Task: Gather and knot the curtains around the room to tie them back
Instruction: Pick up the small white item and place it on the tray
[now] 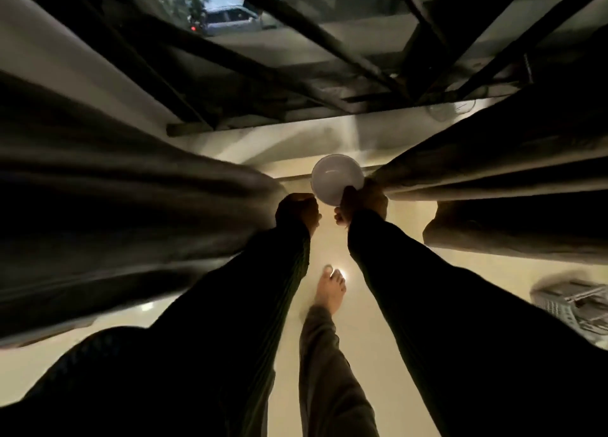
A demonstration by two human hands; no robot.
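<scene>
Dark sleeves (427, 305) reach forward to 2 hands between 2 curtains. Left hand (297, 211) is fisted at the edge of the left curtain (131, 186), seemingly gripping it. Right hand (362, 203) clutches the right curtain (493, 160), whose folds stretch away rightward. Between both hands, a white bowl (337, 178) sits just beyond; a bare foot (330, 288) stands below.

Both hands, left (297, 211) and right (363, 203), grip bunched curtains (138, 206) by a white bowl (337, 179).

White bowl (337, 179) near window grille (296, 74); car (230, 20) outside.
</scene>
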